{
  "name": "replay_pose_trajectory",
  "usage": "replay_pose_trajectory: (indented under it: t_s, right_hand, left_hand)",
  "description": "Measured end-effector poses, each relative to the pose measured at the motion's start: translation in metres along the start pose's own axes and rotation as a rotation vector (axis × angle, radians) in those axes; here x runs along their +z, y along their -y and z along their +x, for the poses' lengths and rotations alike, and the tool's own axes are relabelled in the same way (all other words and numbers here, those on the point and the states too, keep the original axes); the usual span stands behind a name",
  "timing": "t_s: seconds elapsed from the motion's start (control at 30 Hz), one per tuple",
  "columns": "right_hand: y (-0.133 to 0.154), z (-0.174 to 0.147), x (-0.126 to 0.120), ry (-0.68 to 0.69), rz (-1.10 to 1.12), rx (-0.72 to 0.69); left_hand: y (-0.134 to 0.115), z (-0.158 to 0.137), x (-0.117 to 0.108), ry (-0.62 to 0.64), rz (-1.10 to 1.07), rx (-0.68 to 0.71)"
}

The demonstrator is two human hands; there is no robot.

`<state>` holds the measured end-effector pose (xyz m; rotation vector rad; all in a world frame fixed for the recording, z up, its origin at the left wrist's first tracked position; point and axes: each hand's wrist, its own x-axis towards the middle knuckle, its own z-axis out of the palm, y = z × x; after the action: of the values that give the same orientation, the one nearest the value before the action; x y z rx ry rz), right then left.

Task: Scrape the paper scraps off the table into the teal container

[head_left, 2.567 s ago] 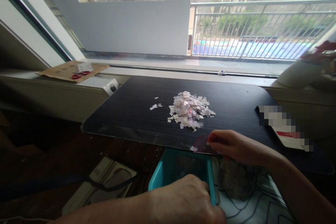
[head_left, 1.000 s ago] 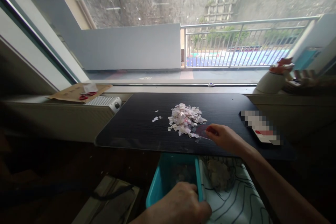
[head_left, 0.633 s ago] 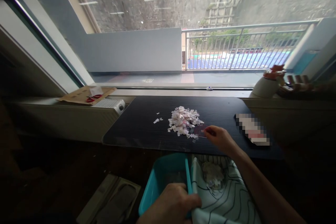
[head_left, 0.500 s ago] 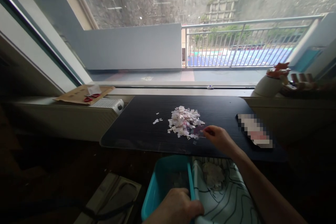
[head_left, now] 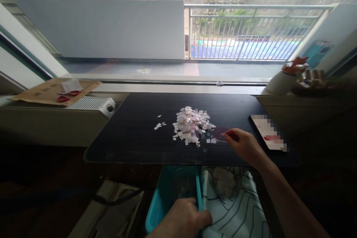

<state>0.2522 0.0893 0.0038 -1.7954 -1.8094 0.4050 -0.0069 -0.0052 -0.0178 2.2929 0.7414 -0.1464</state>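
Observation:
On the black table (head_left: 125,130) lies a loose pile of small white and pinkish paper-like squares (head_left: 192,121). My right hand (head_left: 247,147) is closed in a pinch on a thin, see-through reddish piece (head_left: 220,134) at the pile's right edge. My left hand (head_left: 185,217) grips the rim of a teal plastic bin (head_left: 156,202) below the table's near edge, fingers inside and thumb over the right wall. Greyish bits, dim and hard to make out, lie inside the bin. A patterned pale cloth or container (head_left: 231,215) is beside it, with a clump of pale pieces (head_left: 224,182) on it.
A phone (head_left: 267,132) lies at the table's right. Red-handled scissors (head_left: 68,95) rest on brown paper (head_left: 36,91) at the left, near a white radiator (head_left: 92,106). A white pot (head_left: 280,81) stands on the right sill. A cardboard-like box (head_left: 111,208) is low on the left.
My right hand has drawn slightly right, away from the pile, with the reddish piece. A few squares now lie near it. My left hand keeps its grip on the bin; the view has tilted down.

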Motion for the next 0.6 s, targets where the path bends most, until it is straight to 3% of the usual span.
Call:
replay_pose_trajectory:
  t_s: [0.2, 0.47, 0.6]
  right_hand:
    - [0.001, -0.017, -0.006, 0.017, -0.010, 0.013]
    - [0.010, -0.010, 0.004, 0.020, 0.002, -0.042]
    - [0.010, -0.024, -0.006, 0.054, -0.027, -0.039]
  left_hand:
    - [-0.002, -0.004, 0.001, -0.040, -0.128, -0.022]
    - [-0.019, -0.007, -0.006, -0.103, -0.097, -0.087]
    - [-0.020, -0.007, -0.003, -0.107, -0.100, -0.132]
